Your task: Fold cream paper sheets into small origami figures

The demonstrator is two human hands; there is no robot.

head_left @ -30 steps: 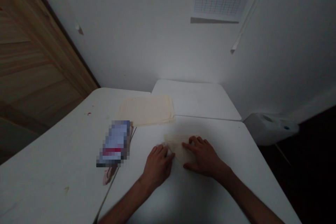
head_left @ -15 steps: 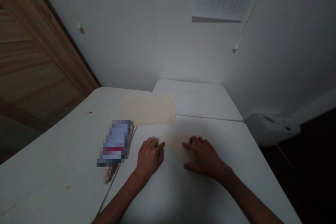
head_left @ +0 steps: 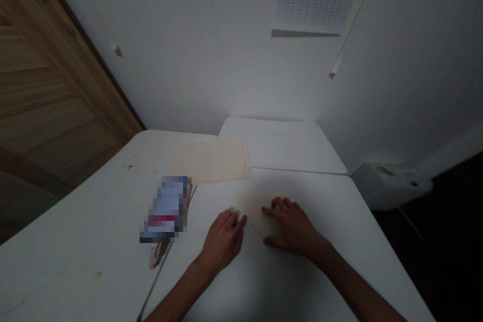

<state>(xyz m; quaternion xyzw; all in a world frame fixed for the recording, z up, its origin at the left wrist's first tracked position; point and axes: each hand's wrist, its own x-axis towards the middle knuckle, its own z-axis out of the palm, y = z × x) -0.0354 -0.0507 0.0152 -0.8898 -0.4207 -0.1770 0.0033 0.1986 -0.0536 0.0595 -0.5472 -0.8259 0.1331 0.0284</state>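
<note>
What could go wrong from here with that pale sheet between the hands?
The pale sheet looks thin, so uneven pressure from the right hand spread on it might crease it. The left hand has a fingertip at or near the slanting edge; a sideways drag there could skew it. Farther back, the stack of sheets shows uneven edges beside the pixelated item, so a knock might shift its layers.
</note>
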